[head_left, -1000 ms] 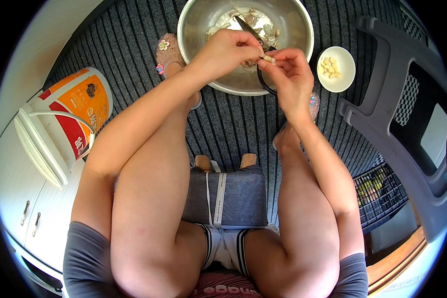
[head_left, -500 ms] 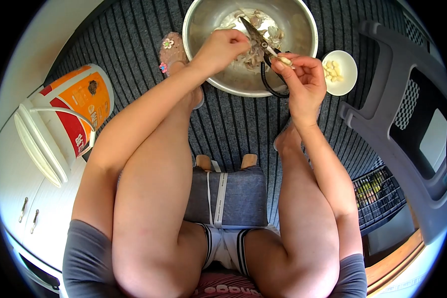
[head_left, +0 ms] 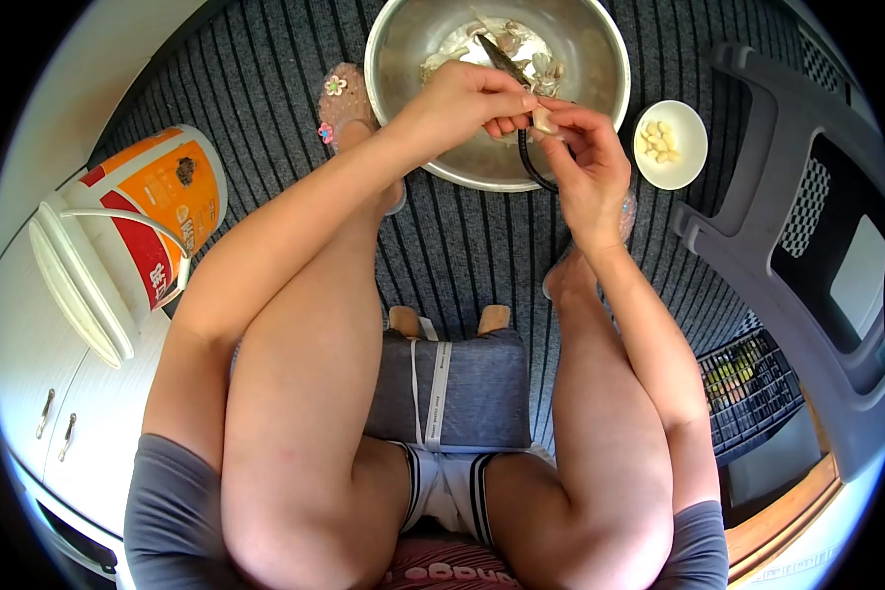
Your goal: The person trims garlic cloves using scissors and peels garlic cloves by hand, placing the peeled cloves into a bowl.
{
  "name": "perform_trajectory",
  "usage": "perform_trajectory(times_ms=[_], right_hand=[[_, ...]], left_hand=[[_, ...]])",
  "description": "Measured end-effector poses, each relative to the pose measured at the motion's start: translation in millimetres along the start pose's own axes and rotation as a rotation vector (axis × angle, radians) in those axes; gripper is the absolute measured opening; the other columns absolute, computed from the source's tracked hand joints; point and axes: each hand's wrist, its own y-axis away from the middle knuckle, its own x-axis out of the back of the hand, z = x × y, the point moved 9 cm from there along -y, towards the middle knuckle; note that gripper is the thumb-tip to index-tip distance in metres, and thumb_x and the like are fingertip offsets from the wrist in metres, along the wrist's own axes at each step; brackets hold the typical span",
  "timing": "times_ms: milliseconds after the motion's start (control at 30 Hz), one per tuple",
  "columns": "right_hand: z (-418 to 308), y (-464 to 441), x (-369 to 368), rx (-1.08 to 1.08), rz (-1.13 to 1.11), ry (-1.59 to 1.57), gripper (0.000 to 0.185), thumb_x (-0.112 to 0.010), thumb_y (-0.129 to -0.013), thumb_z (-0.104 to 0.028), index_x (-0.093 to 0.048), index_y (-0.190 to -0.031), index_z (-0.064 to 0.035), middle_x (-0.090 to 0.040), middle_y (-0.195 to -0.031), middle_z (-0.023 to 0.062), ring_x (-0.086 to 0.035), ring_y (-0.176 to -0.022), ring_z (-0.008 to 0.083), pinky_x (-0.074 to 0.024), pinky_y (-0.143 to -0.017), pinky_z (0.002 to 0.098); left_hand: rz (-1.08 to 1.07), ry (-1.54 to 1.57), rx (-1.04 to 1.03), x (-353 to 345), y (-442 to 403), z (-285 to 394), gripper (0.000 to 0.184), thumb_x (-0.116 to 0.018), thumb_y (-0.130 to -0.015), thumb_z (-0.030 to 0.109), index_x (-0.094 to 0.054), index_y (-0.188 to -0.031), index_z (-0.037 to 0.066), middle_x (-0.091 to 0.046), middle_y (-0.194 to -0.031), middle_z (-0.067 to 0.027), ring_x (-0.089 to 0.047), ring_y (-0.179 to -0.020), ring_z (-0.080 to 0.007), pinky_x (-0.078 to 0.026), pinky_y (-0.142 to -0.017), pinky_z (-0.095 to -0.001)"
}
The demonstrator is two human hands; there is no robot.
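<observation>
My right hand (head_left: 590, 162) pinches a pale garlic clove (head_left: 543, 120) between thumb and fingers, over the near right part of a steel basin (head_left: 403, 59). My left hand (head_left: 472, 98) meets it there, thumb and fingertips closed at the clove's upper end. Under my hands lie scissors (head_left: 501, 59), blades pointing up-left into the basin and a black handle loop showing below my right fingers. Whether my right hand also bears the scissors is hidden. Papery garlic skins (head_left: 546, 71) lie in the basin. Right of it, a white bowl (head_left: 696, 162) holds several peeled cloves.
A grey plastic stool (head_left: 757, 206) lies tipped at the right, near a black basket (head_left: 752, 393). An orange and white bucket (head_left: 172, 197) stands left by white cabinets (head_left: 29, 344). Between my legs is a cloth-covered seat (head_left: 482, 388). Ribbed dark mat (head_left: 442, 265) covers the floor.
My left hand has moved right from over the basin to the clove. My right hand has shifted slightly left with the clove, and both hands now meet, covering more of the scissors.
</observation>
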Motion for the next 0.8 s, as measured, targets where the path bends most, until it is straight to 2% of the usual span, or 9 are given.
perform_trajectory(times_ms=[167,333,667,800], right_hand=[[2,2,-1,-0.112,0.008,0.085,0.023,-0.068,-0.081,0.002,-0.059,-0.103,0.0018,-0.066,-0.098,0.0096,-0.064,-0.084,0.0120,-0.0523,-0.077,0.0245],[8,-2,4,-0.135,0.046,0.144,0.022,-0.069,-0.081,-0.001,-0.061,-0.101,0.0028,-0.068,-0.088,0.0077,-0.064,-0.077,0.0105,-0.0520,-0.070,0.0233],[-2,0,2,-0.102,0.005,0.270,0.018,-0.069,-0.081,-0.003,-0.062,-0.097,0.0020,-0.068,-0.084,0.0101,-0.065,-0.073,0.0126,-0.0527,-0.066,0.0253],[-5,3,0,-0.097,-0.006,0.330,0.018,-0.068,-0.081,-0.003,-0.061,-0.097,0.0021,-0.068,-0.083,0.0100,-0.065,-0.073,0.0130,-0.0531,-0.066,0.0260]], left_hand=[[0.082,-0.140,-0.042,3,2,11,0.017,-0.064,-0.085,0.015,-0.070,-0.089,0.000,-0.064,-0.070,-0.0028,-0.058,-0.062,-0.0084,-0.048,-0.057,-0.0218],[0.040,-0.125,-0.051,1,2,11,0.016,-0.065,-0.084,0.013,-0.070,-0.090,-0.001,-0.065,-0.069,-0.0036,-0.058,-0.061,-0.0083,-0.048,-0.057,-0.0216],[0.055,-0.103,0.019,3,1,6,0.012,-0.065,-0.080,0.010,-0.069,-0.084,-0.001,-0.065,-0.068,-0.0040,-0.059,-0.061,-0.0088,-0.047,-0.056,-0.0225],[0.074,-0.193,-0.042,1,-1,4,0.014,-0.065,-0.078,0.013,-0.068,-0.080,0.000,-0.064,-0.067,-0.0043,-0.058,-0.060,-0.0087,-0.047,-0.057,-0.0233]])
